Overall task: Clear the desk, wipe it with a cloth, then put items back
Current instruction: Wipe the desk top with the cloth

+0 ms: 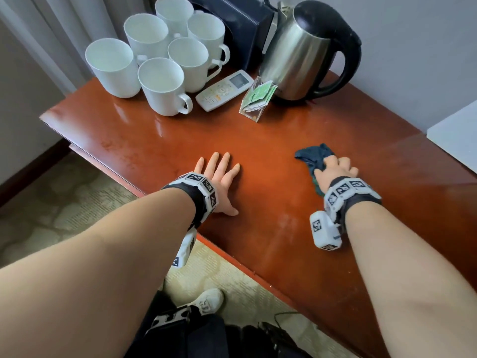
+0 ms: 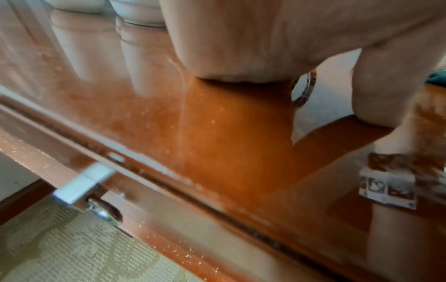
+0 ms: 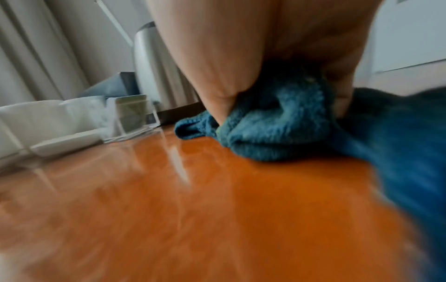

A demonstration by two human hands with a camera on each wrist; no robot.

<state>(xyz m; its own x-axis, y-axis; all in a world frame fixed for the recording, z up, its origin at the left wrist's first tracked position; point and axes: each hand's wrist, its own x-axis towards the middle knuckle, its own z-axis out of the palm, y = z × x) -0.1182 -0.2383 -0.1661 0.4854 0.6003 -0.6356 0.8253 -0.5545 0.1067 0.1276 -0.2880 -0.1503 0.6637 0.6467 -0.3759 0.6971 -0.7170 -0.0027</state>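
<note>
My right hand (image 1: 335, 167) grips a bunched dark blue cloth (image 1: 313, 155) and presses it on the glossy red-brown desk (image 1: 258, 177) at the right. In the right wrist view the thumb and fingers curl round the cloth (image 3: 270, 133). My left hand (image 1: 219, 177) lies flat on the desk near its front edge, fingers straight and spread, holding nothing. The left wrist view shows the palm (image 2: 241, 47) resting on the desk top (image 2: 229, 133). Several white mugs (image 1: 160, 83), a white remote (image 1: 224, 90), a clear holder of green tea sachets (image 1: 256, 100) and a steel kettle (image 1: 302, 50) stand at the back.
A dark box (image 1: 247, 29) stands behind the mugs against the wall. Curtains (image 1: 51, 34) hang at the far left. The desk's front edge (image 1: 232, 257) runs diagonally, with patterned carpet (image 1: 64, 208) and my shoe (image 1: 209, 301) below it. A white surface (image 1: 454, 135) adjoins the desk's right side.
</note>
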